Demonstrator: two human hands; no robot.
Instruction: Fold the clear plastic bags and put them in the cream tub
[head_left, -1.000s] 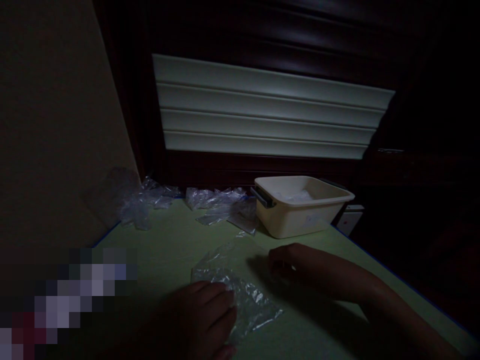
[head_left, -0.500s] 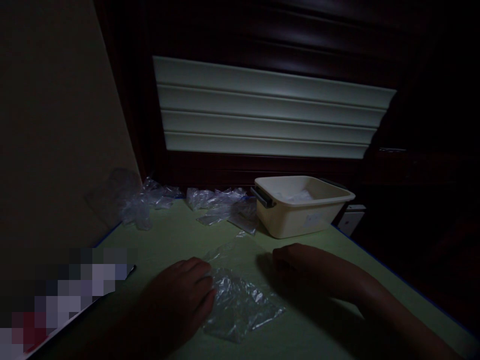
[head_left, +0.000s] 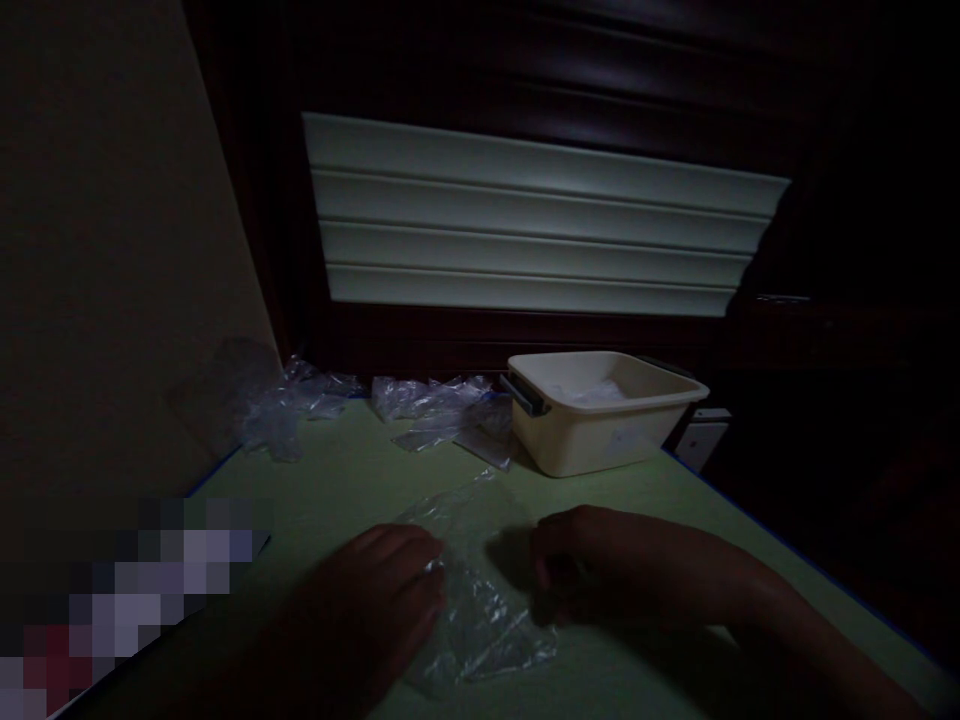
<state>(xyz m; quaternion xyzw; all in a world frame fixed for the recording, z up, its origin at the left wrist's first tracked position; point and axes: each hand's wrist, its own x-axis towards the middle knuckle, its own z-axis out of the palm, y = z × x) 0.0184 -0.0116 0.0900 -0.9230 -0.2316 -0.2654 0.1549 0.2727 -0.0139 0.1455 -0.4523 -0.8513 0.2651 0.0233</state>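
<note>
A clear, crinkled plastic bag (head_left: 491, 615) lies flat on the green tabletop between my hands. My left hand (head_left: 386, 590) is closed at the bag's left edge, the film caught at its fingertips. On the other side, my right hand (head_left: 589, 550) hovers at the bag's right edge with fingers loosely curled and a gap between index finger and thumb. Its shadow falls on the film; contact with the bag is hard to make out in the dim light.
Behind the hands stands a cream plastic tub (head_left: 600, 440) with dark handles and pale film inside. More crumpled clear bags (head_left: 431, 405) lie along the back edge, with others (head_left: 274, 415) at the left corner. A white box (head_left: 703, 438) sits beyond the right edge. A blurred-out item (head_left: 157, 595) is at left.
My right hand has come down and left toward the bag's right edge. My left hand has shifted slightly right over the film, and the bag's creases have changed.
</note>
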